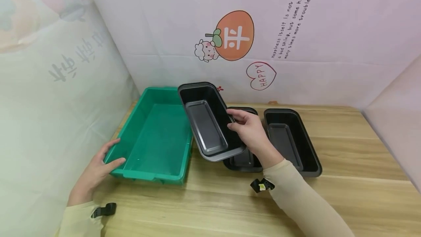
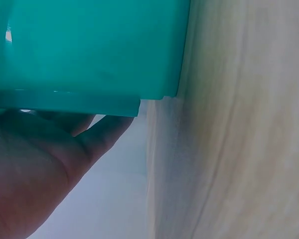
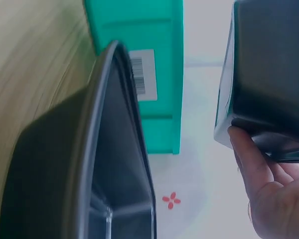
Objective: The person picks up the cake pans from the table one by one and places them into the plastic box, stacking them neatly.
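A dark grey loaf pan (image 1: pixel 205 127) hangs tilted above the table, its hollow side facing the head view. My right hand (image 1: pixel 248 131) pinches its right long rim, thumb inside and fingers outside. In the right wrist view, that pan (image 3: pixel 274 64) shows its dark outer side above the hand (image 3: pixel 274 194). Left of it stands a green plastic bin (image 1: pixel 158 138) with nothing visible inside. My left hand (image 1: pixel 97 169) holds the bin's near left corner, thumb and a finger over the rim. The left wrist view shows other fingers (image 2: pixel 107 134) under the bin's lip.
Two more dark loaf pans rest on the wooden table (image 1: pixel 355 156): one (image 1: pixel 243 160) partly hidden behind the raised pan and right hand, another (image 1: pixel 291 142) to its right. Printed white sheets (image 1: pixel 164 28) rise behind the table and at both sides.
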`<control>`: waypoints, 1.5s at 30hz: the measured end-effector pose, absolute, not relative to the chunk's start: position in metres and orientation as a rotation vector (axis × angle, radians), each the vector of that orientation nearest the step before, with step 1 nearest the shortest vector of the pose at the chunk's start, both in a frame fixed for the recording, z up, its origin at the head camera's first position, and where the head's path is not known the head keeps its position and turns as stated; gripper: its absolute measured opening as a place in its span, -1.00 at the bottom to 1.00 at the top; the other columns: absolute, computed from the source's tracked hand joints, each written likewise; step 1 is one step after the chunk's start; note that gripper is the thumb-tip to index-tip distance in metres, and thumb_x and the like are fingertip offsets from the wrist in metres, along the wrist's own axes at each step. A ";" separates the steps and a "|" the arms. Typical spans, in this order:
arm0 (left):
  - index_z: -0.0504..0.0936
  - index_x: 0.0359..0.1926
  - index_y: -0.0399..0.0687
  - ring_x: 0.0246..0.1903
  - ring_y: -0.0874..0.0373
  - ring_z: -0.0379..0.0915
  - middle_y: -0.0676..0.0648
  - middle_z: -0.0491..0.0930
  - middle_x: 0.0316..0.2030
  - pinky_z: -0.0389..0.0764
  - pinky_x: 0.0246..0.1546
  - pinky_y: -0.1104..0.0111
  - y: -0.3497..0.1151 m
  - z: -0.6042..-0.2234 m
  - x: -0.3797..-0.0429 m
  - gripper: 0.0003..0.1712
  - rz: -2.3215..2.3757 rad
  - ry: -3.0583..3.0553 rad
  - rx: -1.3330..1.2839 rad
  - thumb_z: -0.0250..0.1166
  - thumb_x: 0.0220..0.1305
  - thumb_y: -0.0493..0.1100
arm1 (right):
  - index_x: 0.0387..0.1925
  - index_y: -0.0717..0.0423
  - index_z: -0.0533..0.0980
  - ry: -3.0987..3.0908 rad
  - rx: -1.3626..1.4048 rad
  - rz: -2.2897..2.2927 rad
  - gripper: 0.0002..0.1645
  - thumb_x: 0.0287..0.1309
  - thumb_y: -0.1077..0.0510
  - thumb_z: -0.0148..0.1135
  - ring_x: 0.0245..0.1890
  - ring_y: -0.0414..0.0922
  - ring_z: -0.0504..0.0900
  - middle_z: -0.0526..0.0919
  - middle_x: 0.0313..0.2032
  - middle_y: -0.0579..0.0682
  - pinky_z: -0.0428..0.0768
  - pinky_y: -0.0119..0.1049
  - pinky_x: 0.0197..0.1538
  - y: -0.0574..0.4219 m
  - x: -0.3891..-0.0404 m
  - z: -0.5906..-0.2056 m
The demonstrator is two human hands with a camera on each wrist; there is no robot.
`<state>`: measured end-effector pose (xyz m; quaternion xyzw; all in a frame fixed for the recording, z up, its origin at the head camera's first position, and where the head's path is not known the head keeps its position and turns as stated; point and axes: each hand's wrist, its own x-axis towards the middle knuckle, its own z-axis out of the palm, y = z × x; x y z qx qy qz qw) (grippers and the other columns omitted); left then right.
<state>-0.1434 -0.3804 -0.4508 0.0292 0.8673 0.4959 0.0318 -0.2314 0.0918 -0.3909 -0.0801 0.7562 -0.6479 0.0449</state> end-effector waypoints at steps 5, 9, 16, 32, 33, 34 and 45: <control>-0.06 0.56 0.08 0.43 -0.39 -0.50 -0.32 -0.32 0.51 -0.18 0.17 -0.46 -0.381 -0.450 -0.143 -0.10 1.542 2.661 0.078 0.26 0.39 -0.09 | 0.20 0.00 0.55 2.376 -0.279 -1.949 -0.47 0.19 0.33 0.27 0.11 -0.04 0.55 0.54 0.22 0.00 0.53 -0.06 0.11 0.073 -0.231 -0.389; -0.06 0.56 0.08 0.43 -0.40 -0.37 -0.34 -0.26 0.51 -0.08 0.19 -0.40 -0.380 -0.450 -0.143 -0.09 1.552 2.658 0.057 0.27 0.38 -0.10 | 0.20 -0.03 0.56 2.385 -0.282 -1.944 -0.48 0.19 0.31 0.27 0.17 -0.06 0.51 0.53 0.22 -0.02 0.52 -0.07 0.10 0.057 -0.231 -0.387; -0.04 0.56 0.07 0.44 -0.37 -0.49 -0.27 -0.29 0.52 -0.16 0.18 -0.44 -0.380 -0.452 -0.146 -0.11 1.549 2.667 0.082 0.27 0.39 -0.10 | 0.20 -0.03 0.56 2.319 -0.279 -1.994 -0.49 0.22 0.31 0.24 0.22 -0.11 0.45 0.49 0.25 -0.02 0.48 -0.23 -0.19 0.030 -0.232 -0.388; 0.00 0.55 0.02 0.44 -0.36 -0.43 -0.26 -0.21 0.52 -0.14 0.20 -0.43 -0.381 -0.453 -0.148 -0.11 1.551 2.686 0.074 0.29 0.36 -0.11 | 0.23 0.15 0.50 2.021 -0.105 -2.177 -0.46 0.21 0.41 0.19 0.08 0.01 0.53 0.53 0.16 0.11 0.61 -0.15 0.00 -0.037 -0.238 -0.390; 0.00 0.55 0.01 0.45 -0.36 -0.43 -0.26 -0.21 0.52 -0.15 0.20 -0.42 -0.381 -0.453 -0.148 -0.11 1.558 2.684 0.071 0.29 0.36 -0.11 | 0.24 0.16 0.49 2.038 -0.103 -2.163 -0.46 0.21 0.40 0.19 0.09 0.01 0.51 0.52 0.17 0.11 0.61 -0.14 0.01 -0.041 -0.238 -0.390; 0.00 0.55 0.01 0.45 -0.36 -0.43 -0.25 -0.20 0.52 -0.15 0.21 -0.42 -0.382 -0.453 -0.148 -0.11 1.564 2.680 0.068 0.30 0.36 -0.12 | 0.24 0.16 0.49 2.056 -0.105 -2.151 -0.46 0.22 0.40 0.18 0.09 0.01 0.50 0.50 0.18 0.12 0.60 -0.13 0.01 -0.045 -0.238 -0.391; 0.03 0.54 0.05 0.45 -0.33 -0.40 -0.25 -0.19 0.52 -0.11 0.19 -0.43 -0.383 -0.452 -0.149 -0.12 1.547 2.691 0.081 0.30 0.35 -0.08 | 0.18 0.07 0.51 1.997 -0.036 -2.137 -0.46 0.18 0.46 0.09 -0.15 -0.02 0.57 0.48 0.17 0.18 0.62 -0.07 -0.11 -0.089 -0.237 -0.397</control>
